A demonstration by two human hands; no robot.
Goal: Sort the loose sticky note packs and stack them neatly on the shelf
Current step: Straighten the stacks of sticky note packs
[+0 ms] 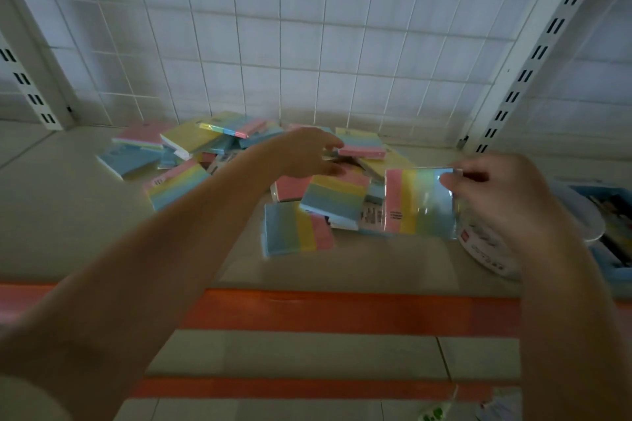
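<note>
Blue tray (612, 270) beside white tub (492, 249), contents unclear.

A white wire grid panel (307, 44) is seen at the back, framed by white slotted uprights at the left (27, 85) and the right (533, 61). A white round container (489, 249) with small printed marks is set at the right; its contents cannot be made out. Just beside it, at the frame edge, a blue tray (612, 270) is partly visible. An orange strip (325, 311) is noted along the front edge, and a second orange strip (290, 388) lower down.
</note>
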